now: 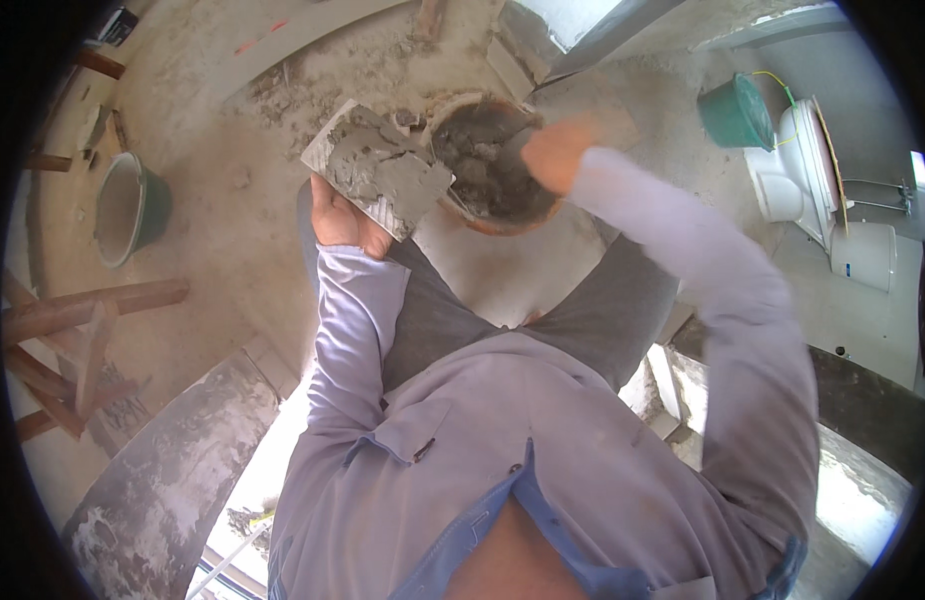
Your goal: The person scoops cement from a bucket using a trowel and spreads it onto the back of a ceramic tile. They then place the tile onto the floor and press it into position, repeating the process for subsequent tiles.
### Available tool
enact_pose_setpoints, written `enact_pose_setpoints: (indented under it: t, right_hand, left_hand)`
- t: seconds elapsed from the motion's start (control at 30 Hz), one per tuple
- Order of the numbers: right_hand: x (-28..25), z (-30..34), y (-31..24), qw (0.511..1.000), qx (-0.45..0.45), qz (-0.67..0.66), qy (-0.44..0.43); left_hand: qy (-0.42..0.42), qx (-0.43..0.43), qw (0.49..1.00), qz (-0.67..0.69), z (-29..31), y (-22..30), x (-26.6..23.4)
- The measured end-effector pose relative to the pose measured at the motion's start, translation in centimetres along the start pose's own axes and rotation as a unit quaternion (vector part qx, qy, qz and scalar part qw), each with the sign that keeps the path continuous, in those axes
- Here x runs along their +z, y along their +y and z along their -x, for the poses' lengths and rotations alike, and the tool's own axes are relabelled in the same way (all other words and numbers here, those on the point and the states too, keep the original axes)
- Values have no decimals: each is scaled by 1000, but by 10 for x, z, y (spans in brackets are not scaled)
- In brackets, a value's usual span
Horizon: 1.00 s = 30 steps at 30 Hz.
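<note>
My left hand [340, 220] grips a white tile [374, 168] from below, holding it tilted; grey mortar lies in lumps over its upper face. Right beside it sits an orange-brown pan [492, 165] with wet grey mortar in it. My right hand [554, 152] is blurred and reaches into the pan at its right rim. Whether it holds a tool is hidden by the blur. Both arms wear pale lilac sleeves.
A green bucket [130, 208] stands on the dusty floor at left, above wooden trestle legs [77, 330]. At upper right a small green bucket [737, 112] sits next to a white toilet [812, 170]. A grey cement-smeared ledge [172, 480] lies lower left.
</note>
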State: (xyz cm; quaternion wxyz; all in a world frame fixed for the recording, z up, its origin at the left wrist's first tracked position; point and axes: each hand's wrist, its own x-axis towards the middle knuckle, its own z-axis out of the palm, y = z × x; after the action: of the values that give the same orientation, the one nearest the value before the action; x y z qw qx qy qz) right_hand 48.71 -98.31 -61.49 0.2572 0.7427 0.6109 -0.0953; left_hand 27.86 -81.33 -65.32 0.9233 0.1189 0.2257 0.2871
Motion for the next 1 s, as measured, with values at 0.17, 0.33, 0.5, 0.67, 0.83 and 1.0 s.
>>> enact_pose_setpoints:
  t: [0.17, 0.33, 0.5, 0.67, 0.83, 1.0]
  right_hand:
    - [0, -8, -28, 997, -15, 39, -64]
    - [-58, 43, -7, 1000, 8, 28, 5]
    - [-41, 17, -1, 999, -2, 38, 2]
    - [34, -14, -15, 999, -13, 26, 31]
    - [-5, 29, -11, 997, -15, 55, 50]
    - [-55, 45, -4, 999, -2, 27, 42]
  left_hand:
    - [-10, 0, 999, 35, -2, -2, -4]
    - [-21, 14, 999, 40, -4, 1, -13]
    - [8, 15, 1000, 19, 3, 4, -11]
    - [-1, 8, 1000, 29, 1, -5, 3]
    - [-19, 14, 999, 23, -1, 3, -13]
    - [-7, 16, 999, 35, 2, 4, -12]
